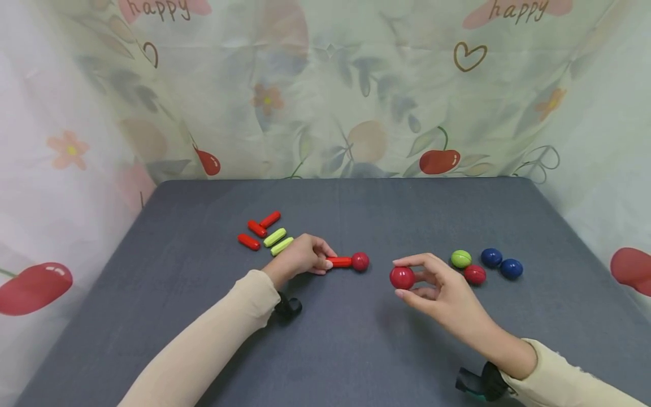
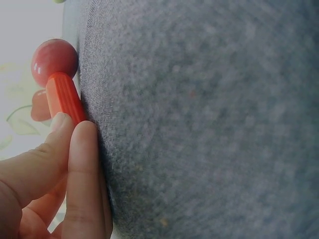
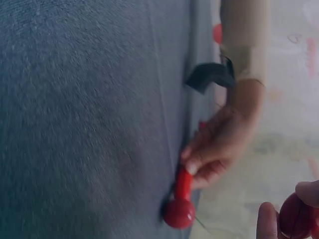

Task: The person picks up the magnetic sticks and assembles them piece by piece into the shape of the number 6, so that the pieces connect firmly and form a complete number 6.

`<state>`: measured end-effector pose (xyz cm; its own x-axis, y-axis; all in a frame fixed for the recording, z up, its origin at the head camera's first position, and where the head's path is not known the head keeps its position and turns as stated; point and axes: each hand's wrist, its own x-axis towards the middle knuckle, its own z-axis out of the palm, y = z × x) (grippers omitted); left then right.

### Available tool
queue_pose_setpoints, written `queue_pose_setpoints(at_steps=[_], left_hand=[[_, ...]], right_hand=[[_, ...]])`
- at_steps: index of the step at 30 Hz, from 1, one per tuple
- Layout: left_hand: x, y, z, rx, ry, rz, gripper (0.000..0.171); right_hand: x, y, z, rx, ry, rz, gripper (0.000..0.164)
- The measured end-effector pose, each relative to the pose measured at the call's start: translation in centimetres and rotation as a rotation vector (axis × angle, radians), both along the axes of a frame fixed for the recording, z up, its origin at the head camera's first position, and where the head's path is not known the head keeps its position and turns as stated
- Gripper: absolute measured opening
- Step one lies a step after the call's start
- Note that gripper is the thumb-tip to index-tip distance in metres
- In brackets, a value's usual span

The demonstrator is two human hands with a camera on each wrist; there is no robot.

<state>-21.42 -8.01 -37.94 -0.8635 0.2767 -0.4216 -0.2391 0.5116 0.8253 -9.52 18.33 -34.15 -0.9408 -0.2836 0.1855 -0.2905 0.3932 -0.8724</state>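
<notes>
Red stick (image 1: 339,262), ball (image 1: 360,262) against its far end, sits over the worktop (image 1: 335,350), pinched in the left grip (image 1: 302,255); right grip (image 1: 445,291) clamps a second ball (image 1: 402,278). Joining appears underway; next move calls for lining up.

left lettering (image 1: 159,9): "happy" | right lettering (image 1: 519,9): "happy" | both on: patterned cloth backdrop (image 1: 330,96), top of head view
</notes>
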Motion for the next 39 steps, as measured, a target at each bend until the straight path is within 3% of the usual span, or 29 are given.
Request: queue_pose_setpoints(at_steps=[11,18,27,39], left_hand=[[-0.1,0.0,-0.2,-0.018,0.008,0.005,0.017],[0.0,0.1,-0.1,-0.025,0.024,0.000,0.017],[0.3,0.0,0.3,-0.032,0.040,-0.008,0.017],[0.2,0.0,0.0,-0.040,0.041,-0.013,0.017]], right_hand=[[-0.5,-3.4,-1.7,0.079,-0.107,0.123,0.043],[-0.9,-5.0,-3.0,0.190,-0.182,0.206,0.042],[-2.7,-6.0,-3.9,0.308,-0.173,0.250,0.034],[-3.3,-6.6,-4.3,0.350,-0.109,0.264,0.032]])
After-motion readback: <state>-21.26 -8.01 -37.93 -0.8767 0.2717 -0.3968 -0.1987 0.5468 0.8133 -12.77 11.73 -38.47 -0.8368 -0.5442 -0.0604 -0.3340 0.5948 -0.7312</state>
